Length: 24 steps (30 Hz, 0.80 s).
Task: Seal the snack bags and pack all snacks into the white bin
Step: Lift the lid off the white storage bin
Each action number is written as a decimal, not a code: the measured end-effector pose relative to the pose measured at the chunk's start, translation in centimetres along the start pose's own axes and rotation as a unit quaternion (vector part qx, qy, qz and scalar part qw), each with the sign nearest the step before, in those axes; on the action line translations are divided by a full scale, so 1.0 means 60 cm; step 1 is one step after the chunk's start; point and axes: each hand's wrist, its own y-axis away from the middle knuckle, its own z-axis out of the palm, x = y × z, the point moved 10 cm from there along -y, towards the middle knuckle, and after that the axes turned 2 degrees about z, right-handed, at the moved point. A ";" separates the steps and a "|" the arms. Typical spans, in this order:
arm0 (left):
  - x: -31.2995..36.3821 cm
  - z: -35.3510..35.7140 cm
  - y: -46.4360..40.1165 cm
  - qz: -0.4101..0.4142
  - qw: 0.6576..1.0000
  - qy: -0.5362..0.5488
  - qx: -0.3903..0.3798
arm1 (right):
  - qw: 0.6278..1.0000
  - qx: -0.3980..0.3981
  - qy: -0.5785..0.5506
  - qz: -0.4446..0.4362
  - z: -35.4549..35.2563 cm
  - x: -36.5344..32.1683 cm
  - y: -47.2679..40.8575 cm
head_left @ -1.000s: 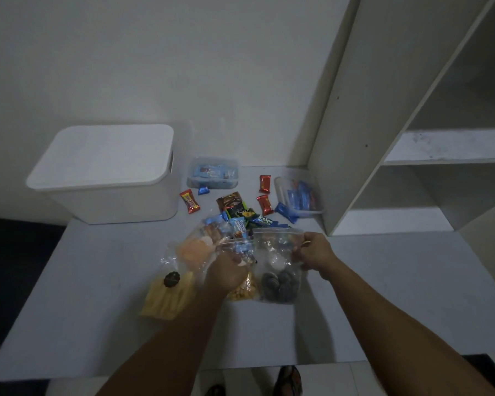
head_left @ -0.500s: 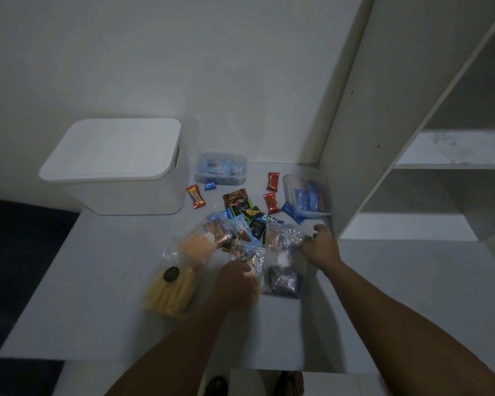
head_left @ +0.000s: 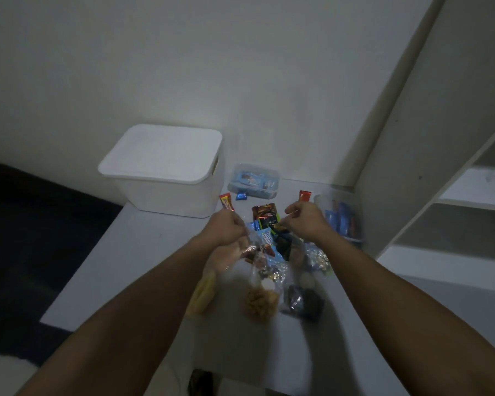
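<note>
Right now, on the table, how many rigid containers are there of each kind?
White bin, lid on: 1
Clear plastic boxes, snacks inside: 2
Total: 3

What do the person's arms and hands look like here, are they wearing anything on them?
Both forearms are bare from the bottom of the frame up to the wrists, with no sleeves showing. The left hand and right hand have no gloves, and no watch, bracelet or ring can be made out in this dim, slightly blurred view.
</note>
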 end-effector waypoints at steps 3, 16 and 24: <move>-0.018 -0.078 -0.031 -0.005 1.000 -0.010 0.021 | 1.000 -0.002 0.004 -0.013 0.017 -0.060 -0.018; -0.218 -0.439 -0.121 -0.026 0.983 -0.010 0.184 | 0.999 0.035 0.001 0.001 0.157 -0.278 -0.113; -0.359 -0.508 -0.159 -0.121 0.979 0.007 0.164 | 0.994 0.066 0.026 0.078 0.212 -0.312 -0.138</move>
